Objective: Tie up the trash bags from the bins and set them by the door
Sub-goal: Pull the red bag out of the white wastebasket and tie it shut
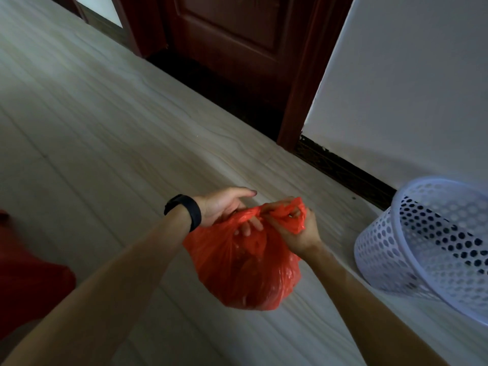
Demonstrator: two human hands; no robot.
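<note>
1. A person holds a red bag (245, 273) with both hands, low over the floor (105, 128).
2. The left hand (224, 207) has a black band (188, 210) on the wrist. Its fingers (248, 229) are curled around one side of the bag's top, and the thumb sticks out straight.
3. The right hand (299, 233) is closed tight, pinching the other side of the bag's top.
4. The two bunched-up ends of the bag meet between the hands.
5. The bag is full and round. You cannot tell if its bottom touches the floor.
6. A white bin (435, 249) with lots of little holes is on the floor just right of the bag, by the white wall (409, 75).
7. The dark brown door (237, 35) is farther away, behind the bag.
8. A blurry red thing (26, 281) is at the left edge.
</note>
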